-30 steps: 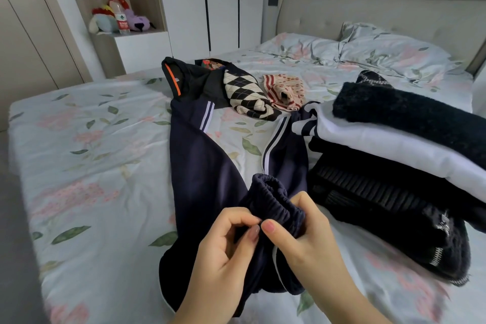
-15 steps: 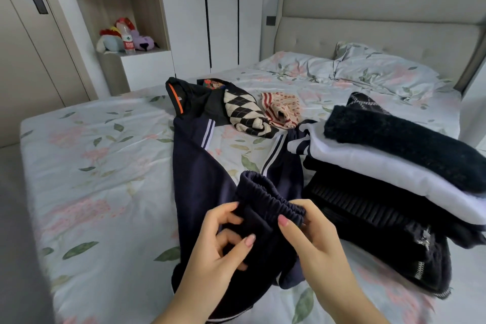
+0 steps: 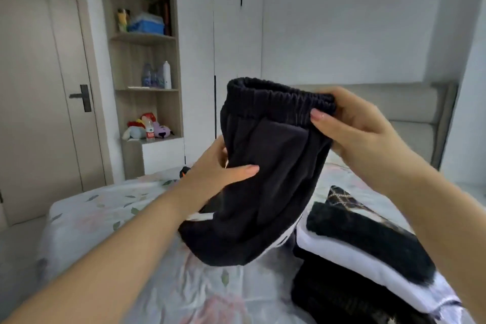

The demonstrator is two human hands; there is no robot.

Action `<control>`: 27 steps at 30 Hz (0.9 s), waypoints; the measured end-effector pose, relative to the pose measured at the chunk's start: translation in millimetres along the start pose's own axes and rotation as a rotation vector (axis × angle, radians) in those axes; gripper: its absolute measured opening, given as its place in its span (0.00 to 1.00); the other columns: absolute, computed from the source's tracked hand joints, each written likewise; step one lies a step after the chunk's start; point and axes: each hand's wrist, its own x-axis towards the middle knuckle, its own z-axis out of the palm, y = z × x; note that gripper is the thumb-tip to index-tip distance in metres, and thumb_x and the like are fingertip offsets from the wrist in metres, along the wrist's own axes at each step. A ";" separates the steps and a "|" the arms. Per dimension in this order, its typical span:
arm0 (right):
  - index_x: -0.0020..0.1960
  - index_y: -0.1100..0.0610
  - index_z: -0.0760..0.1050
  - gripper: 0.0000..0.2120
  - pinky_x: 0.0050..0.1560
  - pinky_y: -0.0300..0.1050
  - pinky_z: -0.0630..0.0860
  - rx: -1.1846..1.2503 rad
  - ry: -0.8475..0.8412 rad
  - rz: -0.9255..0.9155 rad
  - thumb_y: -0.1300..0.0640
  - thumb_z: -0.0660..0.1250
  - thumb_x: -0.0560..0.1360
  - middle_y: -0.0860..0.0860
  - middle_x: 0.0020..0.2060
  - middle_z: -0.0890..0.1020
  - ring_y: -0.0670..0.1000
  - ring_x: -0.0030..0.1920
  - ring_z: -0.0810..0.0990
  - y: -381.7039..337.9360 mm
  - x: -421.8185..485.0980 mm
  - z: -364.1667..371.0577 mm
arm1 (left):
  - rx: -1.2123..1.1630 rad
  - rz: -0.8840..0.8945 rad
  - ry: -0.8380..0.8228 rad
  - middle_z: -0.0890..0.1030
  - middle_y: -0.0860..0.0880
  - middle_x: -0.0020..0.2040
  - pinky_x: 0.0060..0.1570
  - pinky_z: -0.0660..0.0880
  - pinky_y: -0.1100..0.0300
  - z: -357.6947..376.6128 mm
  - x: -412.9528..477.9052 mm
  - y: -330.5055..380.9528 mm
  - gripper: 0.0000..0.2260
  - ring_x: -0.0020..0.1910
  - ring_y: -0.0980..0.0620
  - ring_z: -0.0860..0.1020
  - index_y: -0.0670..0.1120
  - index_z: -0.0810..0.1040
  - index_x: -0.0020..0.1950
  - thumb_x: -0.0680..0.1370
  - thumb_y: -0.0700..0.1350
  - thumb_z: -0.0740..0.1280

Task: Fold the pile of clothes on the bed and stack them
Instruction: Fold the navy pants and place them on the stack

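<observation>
Dark navy track pants point(image 3: 265, 171) with white side stripes hang in the air above the bed point(image 3: 110, 221), waistband up. My right hand point(image 3: 352, 123) pinches the elastic waistband at its right end. My left hand point(image 3: 223, 166) holds the fabric lower on the left side, thumb across the front. At the lower right lies a stack of folded clothes point(image 3: 368, 252): a fuzzy black piece on a white one, over more black garments. The rest of the pile is hidden behind the lifted pants.
The bed has a floral sheet and a grey padded headboard point(image 3: 410, 113) at the right. Beyond its far side stands a shelf unit point(image 3: 147, 87) with bottles and plush toys, next to white wardrobe doors and a beige door point(image 3: 47, 87).
Both hands have lifted the pants off the bed to chest height. My view has tilted up toward the wall. The right hand slid to the waistband's right end, the left lower down.
</observation>
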 end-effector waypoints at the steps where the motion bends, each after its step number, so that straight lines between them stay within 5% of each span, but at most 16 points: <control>1: 0.53 0.56 0.76 0.07 0.48 0.38 0.76 0.016 -0.001 -0.015 0.58 0.63 0.76 0.49 0.43 0.81 0.47 0.45 0.78 -19.4 15.0 -8.0 | 0.038 0.025 -0.032 0.82 0.59 0.59 0.54 0.77 0.66 -1.6 13.6 22.8 0.22 0.59 0.58 0.80 0.68 0.80 0.53 0.62 0.60 0.80; 9: 0.61 0.60 0.74 0.10 0.57 0.50 0.78 -0.193 0.155 -0.057 0.63 0.58 0.83 0.53 0.50 0.79 0.51 0.52 0.79 -143.9 113.5 -63.2 | 0.131 0.154 -0.043 0.83 0.57 0.58 0.50 0.78 0.66 -5.9 86.6 187.5 0.17 0.58 0.57 0.81 0.54 0.78 0.61 0.74 0.54 0.74; 12: 0.63 0.60 0.74 0.11 0.52 0.50 0.80 -0.262 0.211 -0.031 0.61 0.58 0.83 0.54 0.52 0.78 0.52 0.50 0.78 -172.9 140.8 -69.4 | 0.154 0.247 0.119 0.85 0.60 0.50 0.43 0.79 0.67 -3.5 94.5 226.5 0.14 0.50 0.60 0.83 0.56 0.79 0.54 0.71 0.53 0.77; 16: 0.64 0.68 0.74 0.13 0.53 0.54 0.82 -0.220 0.305 -0.031 0.65 0.57 0.83 0.59 0.53 0.81 0.56 0.51 0.82 -193.5 165.5 -61.9 | 0.116 0.244 0.289 0.85 0.60 0.46 0.36 0.79 0.67 -2.8 93.4 246.4 0.23 0.43 0.62 0.84 0.55 0.79 0.54 0.63 0.59 0.80; 19: 0.60 0.70 0.75 0.12 0.56 0.55 0.80 -0.200 0.363 -0.001 0.68 0.56 0.82 0.61 0.51 0.80 0.57 0.49 0.81 -187.9 176.7 -54.4 | 0.099 -0.016 0.116 0.86 0.57 0.46 0.34 0.79 0.65 -3.8 78.4 230.2 0.24 0.44 0.58 0.85 0.54 0.79 0.55 0.63 0.61 0.79; 23: 0.46 0.62 0.79 0.13 0.54 0.56 0.81 -0.165 0.451 0.077 0.67 0.57 0.82 0.58 0.43 0.81 0.57 0.45 0.82 -164.4 182.8 -59.7 | 0.037 -0.355 -0.201 0.84 0.49 0.58 0.50 0.81 0.55 -13.4 48.6 184.0 0.24 0.56 0.49 0.83 0.48 0.80 0.62 0.68 0.52 0.78; 27: 0.58 0.68 0.77 0.11 0.58 0.62 0.78 -0.142 0.556 0.159 0.66 0.60 0.81 0.60 0.49 0.80 0.57 0.48 0.80 -149.4 193.1 -77.3 | -0.016 -0.387 -0.286 0.84 0.48 0.57 0.49 0.80 0.60 -7.5 23.9 150.5 0.13 0.57 0.50 0.82 0.51 0.85 0.55 0.72 0.41 0.75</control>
